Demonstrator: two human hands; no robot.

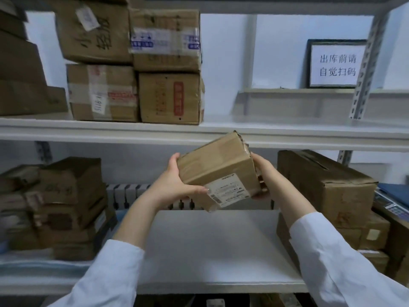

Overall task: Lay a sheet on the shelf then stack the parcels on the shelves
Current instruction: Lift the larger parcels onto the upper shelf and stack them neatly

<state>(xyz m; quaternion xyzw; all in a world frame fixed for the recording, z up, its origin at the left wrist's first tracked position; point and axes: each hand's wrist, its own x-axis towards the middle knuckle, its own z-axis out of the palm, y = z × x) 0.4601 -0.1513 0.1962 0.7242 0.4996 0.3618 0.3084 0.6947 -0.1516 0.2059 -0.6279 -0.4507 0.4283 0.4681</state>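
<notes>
A brown cardboard parcel with a white label hangs tilted in the air in front of the shelf edge. My left hand grips its left end, thumb under the label side. My right hand holds its right end, fingers partly hidden behind the box. Below the parcel a white sheet lies flat on the lower shelf, between two stacks of boxes. The upper shelf runs just above and behind the parcel.
Four taped boxes stand stacked on the upper shelf's left part. A framed sign leans at the back right. Box stacks flank the sheet on the left and right. A metal upright stands at right.
</notes>
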